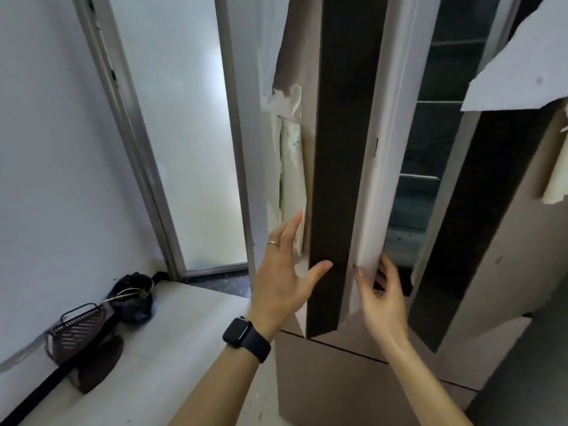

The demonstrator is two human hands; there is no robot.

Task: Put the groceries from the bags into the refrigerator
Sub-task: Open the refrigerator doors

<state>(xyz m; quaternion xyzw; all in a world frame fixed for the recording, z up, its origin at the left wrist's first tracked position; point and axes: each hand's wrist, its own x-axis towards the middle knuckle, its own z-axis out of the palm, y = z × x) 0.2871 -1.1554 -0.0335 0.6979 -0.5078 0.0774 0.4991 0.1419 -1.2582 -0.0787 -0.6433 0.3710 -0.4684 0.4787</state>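
Head view: right hand (384, 302) grips the refrigerator door (341, 149) edge, apparently to swing it, while left hand (282, 278), fingers spread, steadies its left face.

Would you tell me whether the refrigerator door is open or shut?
Open: the refrigerator door is swung out, and shelves show behind it.

Refrigerator (353, 388), right of centre: 2 doors ajar, left door (344, 149) and right door (479, 241), with shelves (430, 176) between and behind them. Left hand (285, 278) on left door's outer side; right hand (384, 299) round its inner edge. Glass door (184, 133) left of refrigerator. Bag (135, 298) and second bag (80, 333) on floor (172, 348) against wall (46, 149), far left.
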